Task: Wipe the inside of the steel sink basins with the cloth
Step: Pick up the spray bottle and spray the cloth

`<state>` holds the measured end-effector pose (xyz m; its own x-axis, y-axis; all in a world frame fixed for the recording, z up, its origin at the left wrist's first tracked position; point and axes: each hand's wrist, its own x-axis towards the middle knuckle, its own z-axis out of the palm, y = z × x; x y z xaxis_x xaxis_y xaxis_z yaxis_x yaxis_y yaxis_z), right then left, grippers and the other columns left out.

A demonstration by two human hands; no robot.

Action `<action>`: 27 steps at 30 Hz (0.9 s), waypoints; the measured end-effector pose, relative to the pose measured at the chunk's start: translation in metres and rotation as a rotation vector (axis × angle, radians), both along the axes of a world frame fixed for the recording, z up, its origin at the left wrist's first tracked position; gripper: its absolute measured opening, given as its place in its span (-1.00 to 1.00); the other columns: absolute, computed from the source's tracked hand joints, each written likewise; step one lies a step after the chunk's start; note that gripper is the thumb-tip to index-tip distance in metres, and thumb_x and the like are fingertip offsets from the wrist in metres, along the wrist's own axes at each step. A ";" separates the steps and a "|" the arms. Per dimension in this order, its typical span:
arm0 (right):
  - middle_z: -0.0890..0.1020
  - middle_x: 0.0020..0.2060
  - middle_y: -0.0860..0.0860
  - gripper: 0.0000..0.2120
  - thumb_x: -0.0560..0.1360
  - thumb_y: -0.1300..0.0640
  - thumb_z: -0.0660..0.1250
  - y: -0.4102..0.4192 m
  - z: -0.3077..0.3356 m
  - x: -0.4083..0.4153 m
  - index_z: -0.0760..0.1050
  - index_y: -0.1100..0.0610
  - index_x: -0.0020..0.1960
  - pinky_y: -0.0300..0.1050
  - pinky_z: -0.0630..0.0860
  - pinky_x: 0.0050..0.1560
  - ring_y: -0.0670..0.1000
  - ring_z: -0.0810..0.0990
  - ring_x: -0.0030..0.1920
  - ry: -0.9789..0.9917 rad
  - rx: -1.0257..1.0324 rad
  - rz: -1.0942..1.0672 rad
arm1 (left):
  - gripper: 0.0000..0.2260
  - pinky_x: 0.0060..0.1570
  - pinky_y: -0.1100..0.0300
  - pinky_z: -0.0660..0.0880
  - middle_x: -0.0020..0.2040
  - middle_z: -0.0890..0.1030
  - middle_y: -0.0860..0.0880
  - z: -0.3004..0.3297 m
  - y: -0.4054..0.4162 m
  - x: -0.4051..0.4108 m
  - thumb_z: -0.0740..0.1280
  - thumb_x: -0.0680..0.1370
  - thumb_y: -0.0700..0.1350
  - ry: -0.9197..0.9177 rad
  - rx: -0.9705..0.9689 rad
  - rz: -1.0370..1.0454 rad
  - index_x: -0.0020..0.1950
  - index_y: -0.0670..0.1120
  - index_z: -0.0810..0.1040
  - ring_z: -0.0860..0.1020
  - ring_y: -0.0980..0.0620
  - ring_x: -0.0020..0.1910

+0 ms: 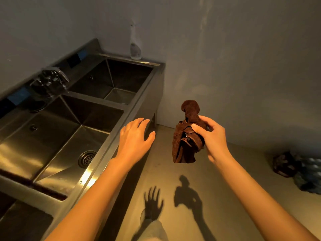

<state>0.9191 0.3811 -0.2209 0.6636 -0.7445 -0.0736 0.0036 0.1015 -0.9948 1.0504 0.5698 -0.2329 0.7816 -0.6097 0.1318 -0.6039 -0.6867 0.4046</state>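
Right hand (211,136) gripping bunched brown cloth (186,141) over floor, left hand (134,138) spread loose by sink (111,145) rim, nearest basin cut off, dark bundle (295,169) at wall unreadable

Left hand (134,138) spread, right hand (211,136) pinching

The sink basins (97,119) are brushed steel, smooth with a dull sheen. The cloth (186,145) in my right hand (211,136) is brown terry, matt and napped. The spray bottle (135,47) is translucent plastic. The floor (225,180) is matt.
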 end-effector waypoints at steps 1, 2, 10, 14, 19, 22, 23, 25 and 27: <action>0.66 -0.04 -0.11 -0.68 0.42 0.26 0.45 -0.003 0.002 0.014 0.57 -0.08 0.06 -0.35 0.57 -0.21 -0.18 0.67 -0.11 0.002 -0.012 0.000 | -0.53 0.45 -0.04 0.17 0.47 0.33 -0.03 0.002 -0.003 0.013 0.20 0.59 0.11 -0.012 -0.012 -0.010 0.48 -0.01 0.31 0.25 -0.01 0.46; 0.66 -0.03 -0.11 -0.69 0.42 0.26 0.45 -0.005 0.005 0.028 0.57 -0.08 0.07 -0.36 0.56 -0.22 -0.19 0.67 -0.11 0.004 -0.023 0.000 | -0.53 0.44 -0.04 0.18 0.46 0.34 -0.03 0.004 -0.007 0.026 0.21 0.59 0.10 -0.026 -0.020 -0.018 0.48 -0.02 0.32 0.26 -0.01 0.46; 0.64 0.00 -0.12 -0.68 0.43 0.24 0.45 -0.022 0.011 0.126 0.58 0.01 0.16 -0.35 0.58 -0.18 -0.18 0.66 -0.08 0.000 -0.036 -0.054 | -0.54 0.43 -0.07 0.20 0.46 0.34 -0.05 0.014 -0.029 0.134 0.18 0.59 0.13 -0.127 0.054 -0.063 0.46 -0.02 0.34 0.27 -0.05 0.45; 0.64 -0.05 -0.16 -0.71 0.44 0.25 0.44 -0.033 0.010 0.156 0.59 -0.06 0.07 -0.39 0.56 -0.23 -0.21 0.66 -0.12 -0.002 -0.019 -0.068 | -0.57 0.42 -0.08 0.15 0.45 0.35 -0.03 0.009 -0.040 0.166 0.17 0.59 0.13 -0.129 0.074 -0.073 0.42 0.01 0.39 0.25 -0.04 0.45; 0.64 -0.04 -0.17 -0.72 0.43 0.23 0.45 -0.056 0.004 0.185 0.58 -0.11 0.03 -0.40 0.55 -0.23 -0.23 0.66 -0.12 0.031 -0.022 -0.070 | -0.58 0.43 -0.11 0.15 0.44 0.36 -0.04 0.000 -0.061 0.193 0.18 0.59 0.12 -0.123 0.095 -0.084 0.41 0.01 0.39 0.26 -0.05 0.44; 0.65 -0.05 -0.15 -0.71 0.43 0.22 0.45 -0.075 -0.003 0.203 0.58 -0.14 0.00 -0.39 0.56 -0.23 -0.21 0.66 -0.11 0.054 -0.014 -0.054 | -0.58 0.43 -0.12 0.14 0.43 0.37 -0.07 -0.005 -0.076 0.208 0.19 0.59 0.11 -0.128 0.109 -0.069 0.41 -0.01 0.40 0.27 -0.08 0.44; 0.65 -0.04 -0.15 -0.71 0.43 0.22 0.45 -0.083 -0.006 0.209 0.58 -0.14 0.00 -0.38 0.56 -0.22 -0.19 0.67 -0.11 0.061 -0.008 -0.046 | -0.58 0.42 -0.12 0.14 0.43 0.37 -0.07 -0.007 -0.082 0.213 0.20 0.59 0.11 -0.135 0.120 -0.061 0.41 -0.01 0.40 0.27 -0.09 0.43; 0.64 -0.04 -0.15 -0.70 0.43 0.22 0.45 -0.100 -0.010 0.220 0.57 -0.11 0.05 -0.38 0.55 -0.21 -0.19 0.66 -0.10 0.074 0.004 -0.028 | -0.58 0.42 -0.13 0.14 0.43 0.37 -0.08 -0.009 -0.096 0.223 0.19 0.59 0.10 -0.146 0.140 -0.048 0.41 -0.02 0.40 0.27 -0.09 0.43; 0.63 -0.03 -0.14 -0.70 0.43 0.24 0.44 -0.121 -0.014 0.231 0.55 -0.10 0.07 -0.40 0.55 -0.24 -0.22 0.66 -0.12 0.077 0.015 -0.001 | -0.58 0.42 -0.14 0.14 0.44 0.37 -0.08 -0.011 -0.113 0.233 0.19 0.59 0.11 -0.152 0.163 -0.028 0.41 -0.02 0.39 0.27 -0.09 0.43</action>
